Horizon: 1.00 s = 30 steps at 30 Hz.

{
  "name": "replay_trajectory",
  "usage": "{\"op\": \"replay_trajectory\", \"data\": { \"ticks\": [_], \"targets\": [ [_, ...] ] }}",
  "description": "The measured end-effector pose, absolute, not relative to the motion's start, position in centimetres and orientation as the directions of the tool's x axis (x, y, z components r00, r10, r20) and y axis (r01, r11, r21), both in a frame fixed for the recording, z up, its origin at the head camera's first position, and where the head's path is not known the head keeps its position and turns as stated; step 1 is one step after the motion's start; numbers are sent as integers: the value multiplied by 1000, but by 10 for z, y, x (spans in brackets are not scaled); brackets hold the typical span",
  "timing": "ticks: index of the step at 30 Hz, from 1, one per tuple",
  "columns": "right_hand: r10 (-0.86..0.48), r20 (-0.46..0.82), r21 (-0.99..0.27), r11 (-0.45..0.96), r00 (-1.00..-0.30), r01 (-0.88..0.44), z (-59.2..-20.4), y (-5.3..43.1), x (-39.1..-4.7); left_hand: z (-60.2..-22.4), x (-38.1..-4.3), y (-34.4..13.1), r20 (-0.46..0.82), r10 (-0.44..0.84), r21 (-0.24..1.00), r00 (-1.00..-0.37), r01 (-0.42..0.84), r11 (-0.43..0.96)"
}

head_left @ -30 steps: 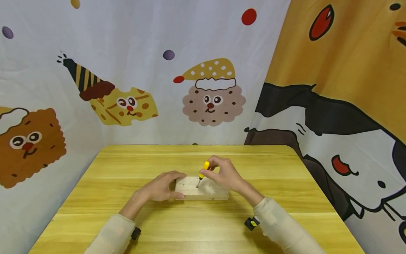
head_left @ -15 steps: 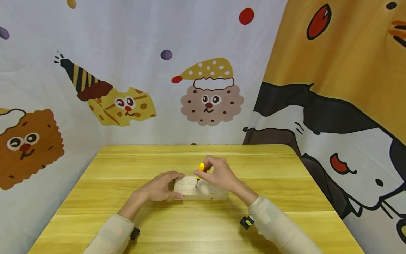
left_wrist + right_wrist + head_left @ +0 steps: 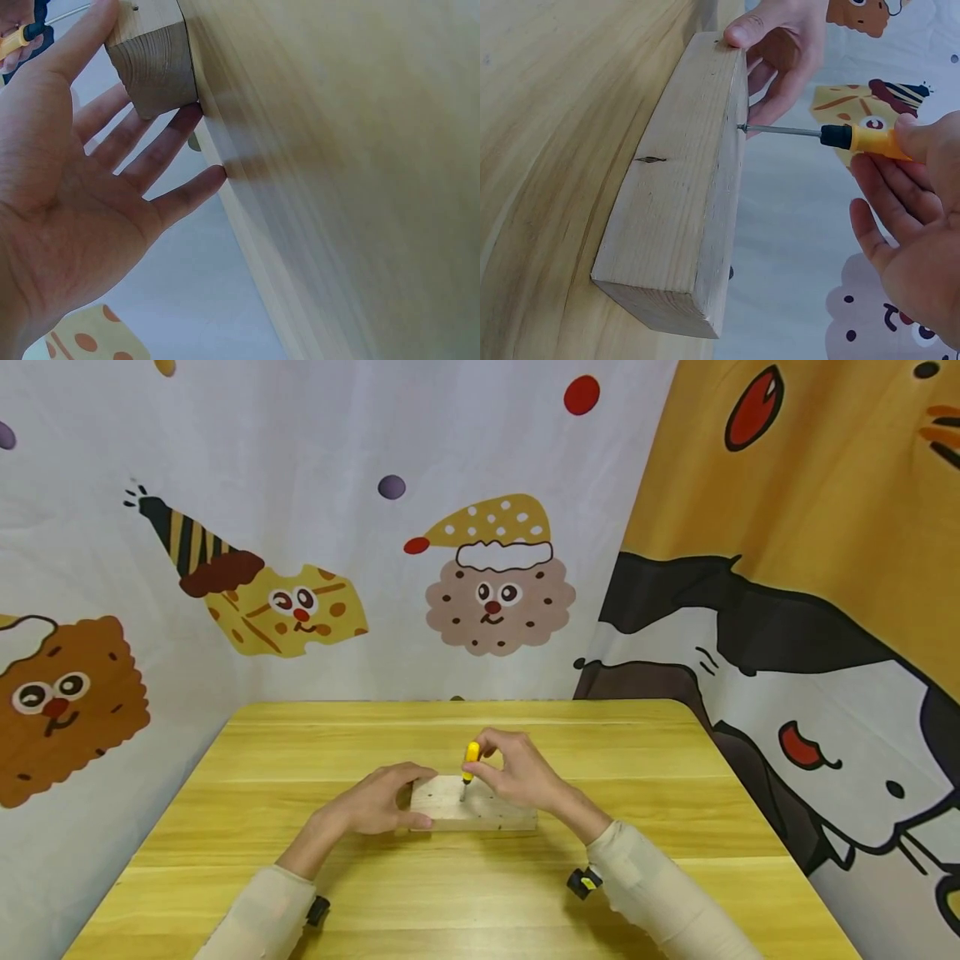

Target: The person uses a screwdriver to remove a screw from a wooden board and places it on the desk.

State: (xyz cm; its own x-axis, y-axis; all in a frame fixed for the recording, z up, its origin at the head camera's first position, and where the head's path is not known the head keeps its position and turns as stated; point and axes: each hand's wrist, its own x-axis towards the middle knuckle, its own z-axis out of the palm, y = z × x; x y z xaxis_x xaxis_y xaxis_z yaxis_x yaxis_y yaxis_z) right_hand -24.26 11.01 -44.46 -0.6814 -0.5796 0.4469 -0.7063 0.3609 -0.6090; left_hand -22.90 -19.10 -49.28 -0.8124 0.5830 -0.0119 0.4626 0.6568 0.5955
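- Screwdriver point(image 3: 837, 137): tip down at the wooden block's point(image 3: 664, 187) top face, on what looks like a small screw point(image 3: 742, 127).
- Step, likely: turning that screw, in or out unclear; next move probably calls for twisting, shaft square to the face.
- Handle pinched between right hand's point(image 3: 521, 770) thumb and fingers.
- Left hand point(image 3: 375, 802) clamped on 1 block end, little finger off it.

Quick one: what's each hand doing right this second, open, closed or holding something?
Left hand: holding one end of the wooden block.
Right hand: holding the screwdriver by its yellow handle.
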Motion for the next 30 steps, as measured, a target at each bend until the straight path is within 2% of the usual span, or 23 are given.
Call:
{"op": "replay_trajectory", "data": {
  "ticks": [9, 14, 17, 22, 30],
  "targets": [
    [-703, 361, -662, 270, -613, -699, -441, 112, -245, -493, -228, -192, -25, 574, 606, -818, 444, 660],
    [-694, 341, -680, 284, -635, -676, -441, 110, -244, -493, -228, -192, -23, 579, 602, -815, 451, 659],
    [-659, 382, -681, 274, -648, -679, -443, 109, -244, -493, -228, -192, -23, 584, 605, -811, 454, 654],
    [-604, 484, -641, 248, -633, -726, -448, 106, -246, -493, -228, -192, -29, 581, 610, -813, 446, 655],
    [-518, 640, -483, 304, -568, -821, -454, 102, -251, -492, -228, -191, -27, 571, 607, -820, 441, 661]
  ]
}}
